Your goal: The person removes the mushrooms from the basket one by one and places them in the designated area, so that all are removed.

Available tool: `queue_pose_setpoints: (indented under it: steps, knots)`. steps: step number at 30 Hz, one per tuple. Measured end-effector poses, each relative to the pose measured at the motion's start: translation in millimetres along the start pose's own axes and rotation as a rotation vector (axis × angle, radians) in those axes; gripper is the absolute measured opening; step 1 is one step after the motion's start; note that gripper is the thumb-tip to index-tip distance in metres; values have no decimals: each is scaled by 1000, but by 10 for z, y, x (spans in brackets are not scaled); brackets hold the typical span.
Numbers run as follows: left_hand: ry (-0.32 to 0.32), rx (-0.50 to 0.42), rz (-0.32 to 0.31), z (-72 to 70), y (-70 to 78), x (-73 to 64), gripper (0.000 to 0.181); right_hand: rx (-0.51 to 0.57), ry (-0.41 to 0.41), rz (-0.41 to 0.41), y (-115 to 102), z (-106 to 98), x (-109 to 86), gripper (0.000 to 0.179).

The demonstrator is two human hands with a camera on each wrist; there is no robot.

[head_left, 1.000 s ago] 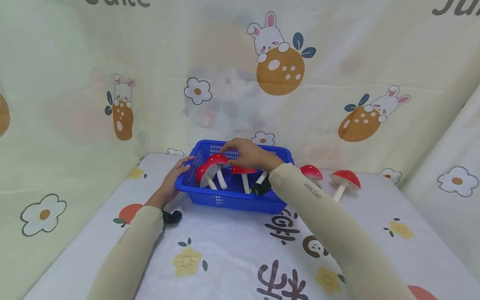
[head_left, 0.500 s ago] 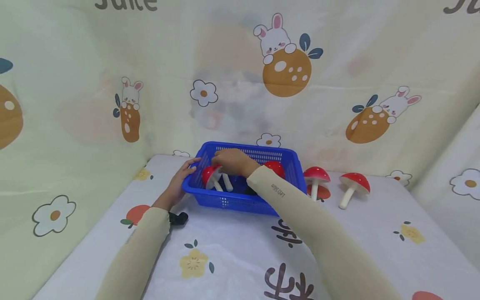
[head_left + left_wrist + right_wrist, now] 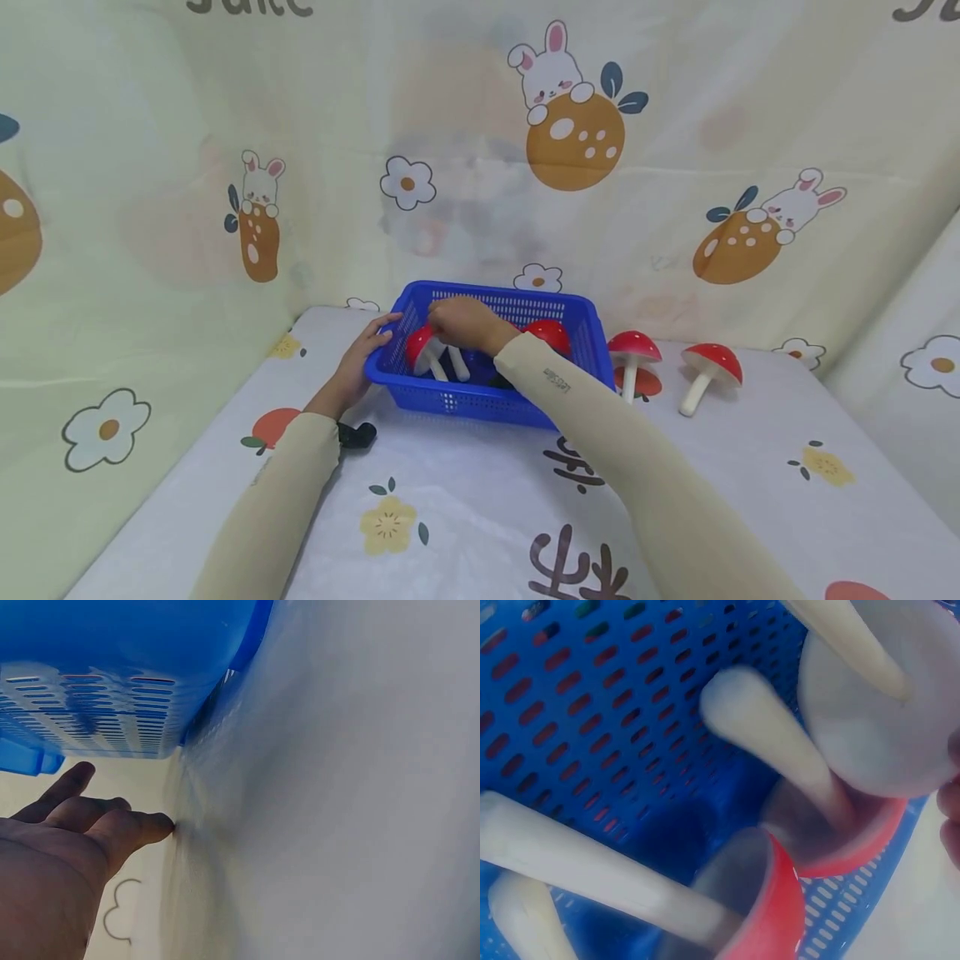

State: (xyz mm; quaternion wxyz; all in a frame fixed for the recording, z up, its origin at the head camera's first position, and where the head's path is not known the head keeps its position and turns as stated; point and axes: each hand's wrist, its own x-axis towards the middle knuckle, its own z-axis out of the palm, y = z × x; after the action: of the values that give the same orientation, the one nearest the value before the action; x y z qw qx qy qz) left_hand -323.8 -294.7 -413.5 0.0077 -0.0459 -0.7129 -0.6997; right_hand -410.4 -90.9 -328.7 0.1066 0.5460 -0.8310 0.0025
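Observation:
My left hand lies along the left end of a blue plastic basket, fingertips at its rim. In the left wrist view its fingers extend loosely beside the slotted wall. Inside the basket, my right hand is curled over the left group of toy mushrooms. Its fingertips grip the edge of a cap in the right wrist view; this toy mushroom shows its pale underside. A red-capped toy mushroom lies left of the hand, and another red cap shows behind the right sleeve.
Two more toy mushrooms lie on the tablecloth right of the basket, one near and one farther right. A black wrist strap part sticks out by the left cuff. A patterned curtain hangs right behind the basket.
My right hand has moved left and lower in the basket, and its fingers have curled in at the left mushrooms. The left hand stays at the rim. The head view has shifted slightly.

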Motion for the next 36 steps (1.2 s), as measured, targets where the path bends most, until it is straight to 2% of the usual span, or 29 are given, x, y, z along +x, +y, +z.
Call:
queue_pose_setpoints:
  steps: [3,8,15,19,26,31,36]
  knots:
    - [1,-11,-4,3,8,0,49,42,32,26,35,-36,-51,11]
    - [-7,-5,3,7,8,-9,48,141,113,116,116,-122,-193,9]
    - [-25,-32,17,13,-18,-18,49,179,313,182,260,-340,-419,11]
    - [-41,-57,39,9,-11,-23,49,215,425,254,377,-505,-562,13]
    - [-40,-40,36,40,-2,-4,50,327,604,404,555,-686,-962,17]
    - [-37,-50,31,38,-20,-3,49,384,695,437,613,-724,-1269,11]
    - [-16,-28,14,30,-8,-24,47,394,742,484,645,-738,-1554,9]
